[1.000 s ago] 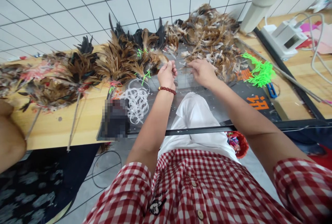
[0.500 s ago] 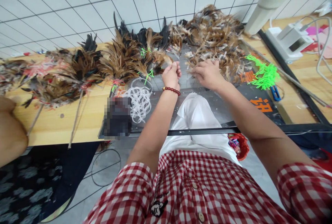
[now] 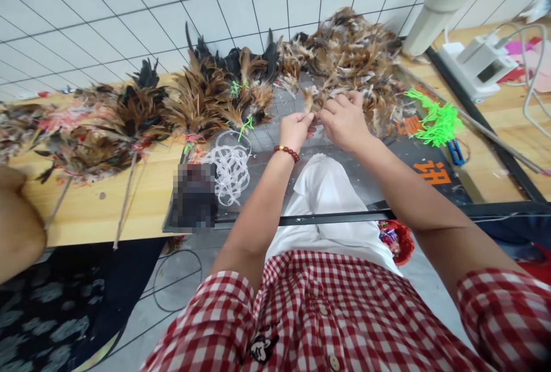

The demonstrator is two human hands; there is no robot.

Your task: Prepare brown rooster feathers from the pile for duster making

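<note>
A small brown feather (image 3: 309,99) rises from the pinched fingertips of my left hand (image 3: 296,131), which wears a dark red bead bracelet. My right hand (image 3: 344,122) meets it there, its fingers bent and closed toward the left fingertips; what they hold is hidden. Just behind and beside the right hand lies a large heap of loose brown feathers (image 3: 357,56). To the left are tied feather bunches (image 3: 193,96) with dark tips, some bound with bright green string (image 3: 246,125). A coil of clear white strip (image 3: 230,171) lies left of my left arm.
Bright green strings (image 3: 434,119) and a blue-handled tool (image 3: 455,152) lie at right. A white bottle (image 3: 439,13) and a power strip (image 3: 469,70) stand farther back. Feather bundles on sticks (image 3: 125,200) lie at left, near another person's arm (image 3: 19,223). Below is a red basket (image 3: 402,243).
My left hand has moved right, bringing its feather from beside the tied bunches to my right hand. My right hand's fingers have drawn in to meet it at the heap's edge.
</note>
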